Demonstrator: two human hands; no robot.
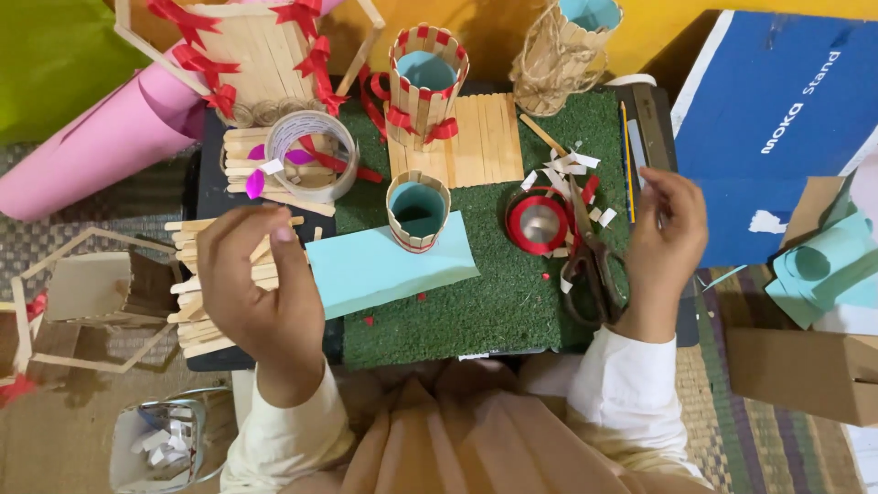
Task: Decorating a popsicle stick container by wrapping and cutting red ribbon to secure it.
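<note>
My left hand (256,293) is raised over a pile of flat wooden craft sticks (206,316) at the left edge of the green turf mat (494,306). Its thumb and forefinger are pinched together and I see nothing between them. My right hand (663,247) hovers at the mat's right edge with its fingers loosely curled and holding nothing, next to a ruler (647,128) and a pencil (625,146). Scissors (590,270) lie just left of that hand. Between my hands are a light blue paper sheet (384,265), a small stick cup (418,210) and a red ribbon spool (538,222).
Further back stand a taller stick cup with red ribbon (427,82), a stick panel (476,137), a tape roll (311,155), a jute-wrapped cup (567,46) and pink rolled paper (101,146). A blue box (777,119) and a cardboard box (805,366) sit right. A hexagonal stick frame (82,302) lies left.
</note>
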